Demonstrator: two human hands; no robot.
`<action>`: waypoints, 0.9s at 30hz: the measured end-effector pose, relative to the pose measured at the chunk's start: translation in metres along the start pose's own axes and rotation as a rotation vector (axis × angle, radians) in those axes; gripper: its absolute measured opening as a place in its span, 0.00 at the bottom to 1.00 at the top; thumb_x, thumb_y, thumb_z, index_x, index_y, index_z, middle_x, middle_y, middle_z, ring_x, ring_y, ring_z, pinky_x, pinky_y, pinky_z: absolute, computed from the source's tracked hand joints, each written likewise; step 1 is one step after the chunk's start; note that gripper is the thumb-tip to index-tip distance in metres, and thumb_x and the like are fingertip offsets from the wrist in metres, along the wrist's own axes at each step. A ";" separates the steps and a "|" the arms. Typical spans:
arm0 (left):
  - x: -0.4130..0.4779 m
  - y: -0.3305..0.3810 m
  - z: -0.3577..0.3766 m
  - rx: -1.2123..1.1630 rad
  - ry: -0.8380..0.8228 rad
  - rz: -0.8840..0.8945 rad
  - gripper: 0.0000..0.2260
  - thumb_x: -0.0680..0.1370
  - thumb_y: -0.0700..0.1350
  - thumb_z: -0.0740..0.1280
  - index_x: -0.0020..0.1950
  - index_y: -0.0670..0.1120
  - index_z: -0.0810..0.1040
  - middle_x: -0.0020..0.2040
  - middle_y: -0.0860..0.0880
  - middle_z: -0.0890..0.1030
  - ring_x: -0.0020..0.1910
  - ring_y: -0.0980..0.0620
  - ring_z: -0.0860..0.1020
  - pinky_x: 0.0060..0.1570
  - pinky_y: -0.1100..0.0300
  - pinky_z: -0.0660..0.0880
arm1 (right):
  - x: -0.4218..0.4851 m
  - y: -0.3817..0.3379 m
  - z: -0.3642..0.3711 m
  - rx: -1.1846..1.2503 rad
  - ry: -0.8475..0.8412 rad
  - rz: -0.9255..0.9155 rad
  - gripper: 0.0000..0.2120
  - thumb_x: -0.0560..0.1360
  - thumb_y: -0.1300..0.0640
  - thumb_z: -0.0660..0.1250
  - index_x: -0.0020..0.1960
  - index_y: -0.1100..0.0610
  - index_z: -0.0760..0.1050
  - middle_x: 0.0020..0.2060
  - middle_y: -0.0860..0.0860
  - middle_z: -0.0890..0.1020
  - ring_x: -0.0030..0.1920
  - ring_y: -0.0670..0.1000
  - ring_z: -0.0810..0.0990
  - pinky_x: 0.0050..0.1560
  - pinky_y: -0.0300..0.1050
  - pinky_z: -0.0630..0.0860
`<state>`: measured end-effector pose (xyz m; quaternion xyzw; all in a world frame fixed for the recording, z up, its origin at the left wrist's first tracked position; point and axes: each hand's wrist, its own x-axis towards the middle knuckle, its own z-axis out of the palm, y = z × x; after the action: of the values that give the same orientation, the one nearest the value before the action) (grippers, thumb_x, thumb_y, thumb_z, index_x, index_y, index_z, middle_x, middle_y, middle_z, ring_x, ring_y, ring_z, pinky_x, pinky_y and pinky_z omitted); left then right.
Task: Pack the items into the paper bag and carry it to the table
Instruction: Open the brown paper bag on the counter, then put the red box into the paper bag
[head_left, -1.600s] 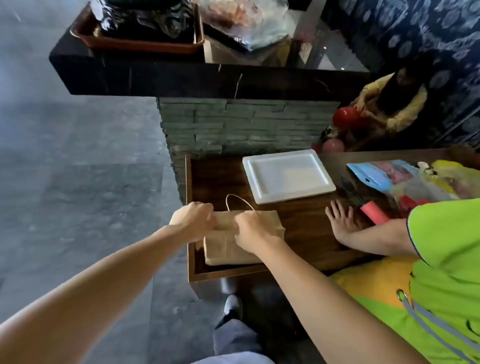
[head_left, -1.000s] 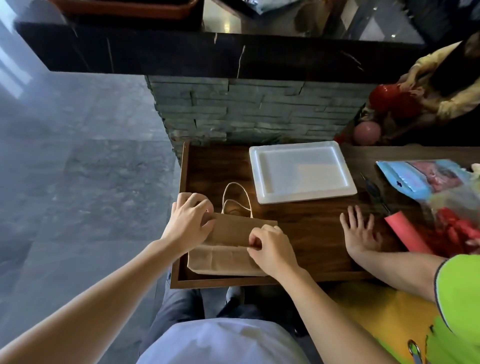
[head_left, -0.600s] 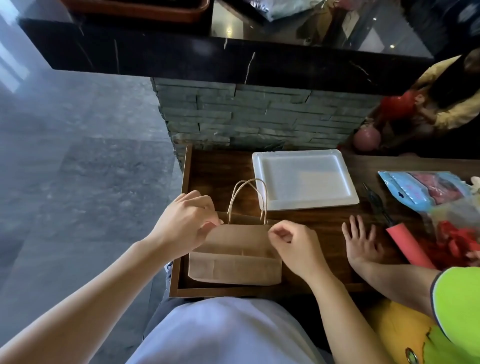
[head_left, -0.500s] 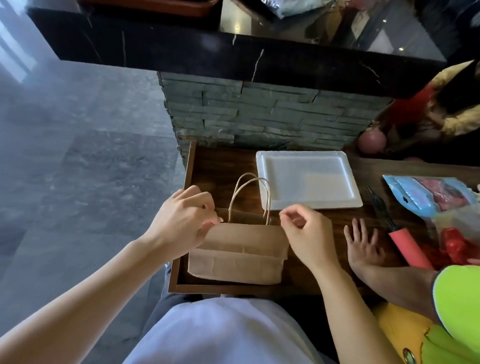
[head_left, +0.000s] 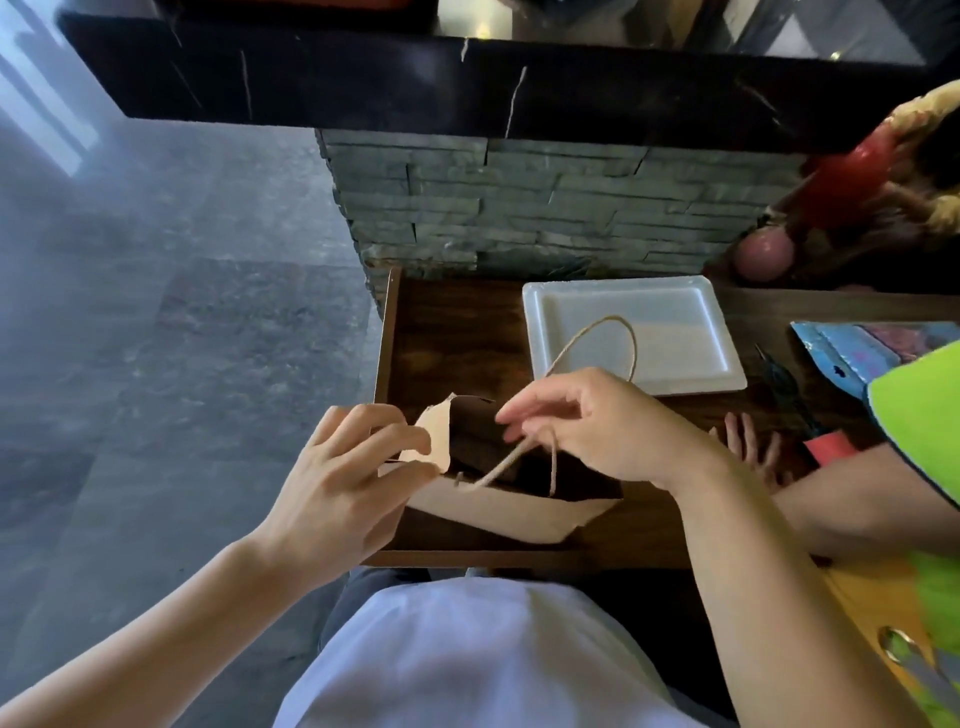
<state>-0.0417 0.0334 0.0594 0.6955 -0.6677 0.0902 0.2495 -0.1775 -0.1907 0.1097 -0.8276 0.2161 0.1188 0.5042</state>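
Head view. Paper bag (head_left: 498, 512): near-left corner of the wooden table (head_left: 457, 332), mouth open. Left hand (head_left: 343, 483): fingers pinched on the bag's left rim. Right hand (head_left: 602, 426): fingers closed on a twine handle (head_left: 597, 338) at the right rim. White tray (head_left: 631, 338): far side, apart. Second person's hand (head_left: 748, 441): flat, right.

- left hand (head_left: 343, 483) comes in from the lower left on a bare forearm, fingers curled, thumb and fingertips in a pinching grip on the folded edge of the brown paper bag (head_left: 498, 512)
- right hand (head_left: 602, 426) reaches in from the lower right, palm facing left, fingers loosely bent, hooked through the bag's twisted paper cord handle (head_left: 592, 338)
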 end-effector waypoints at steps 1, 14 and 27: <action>-0.001 -0.001 -0.001 0.011 -0.008 0.010 0.14 0.67 0.32 0.72 0.48 0.47 0.81 0.55 0.49 0.75 0.55 0.43 0.74 0.46 0.49 0.70 | 0.001 0.001 0.003 -0.084 -0.077 0.036 0.15 0.74 0.55 0.70 0.60 0.44 0.79 0.49 0.41 0.85 0.48 0.39 0.83 0.52 0.39 0.79; 0.023 -0.010 -0.013 0.065 -0.486 0.281 0.13 0.73 0.32 0.57 0.45 0.42 0.81 0.46 0.46 0.84 0.46 0.46 0.82 0.65 0.50 0.67 | 0.018 -0.001 0.044 -0.354 -0.361 0.124 0.38 0.62 0.31 0.72 0.68 0.42 0.70 0.62 0.41 0.78 0.60 0.48 0.76 0.52 0.44 0.71; 0.024 0.020 -0.008 0.069 -0.440 0.407 0.12 0.81 0.35 0.59 0.39 0.43 0.75 0.44 0.46 0.84 0.44 0.44 0.82 0.54 0.52 0.77 | 0.021 0.011 0.058 -0.489 -0.280 0.306 0.46 0.72 0.59 0.68 0.78 0.40 0.43 0.78 0.54 0.58 0.75 0.63 0.59 0.71 0.63 0.64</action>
<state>-0.0577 0.0164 0.0817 0.5584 -0.8279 0.0083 0.0518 -0.1631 -0.1483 0.0653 -0.8578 0.2318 0.3543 0.2914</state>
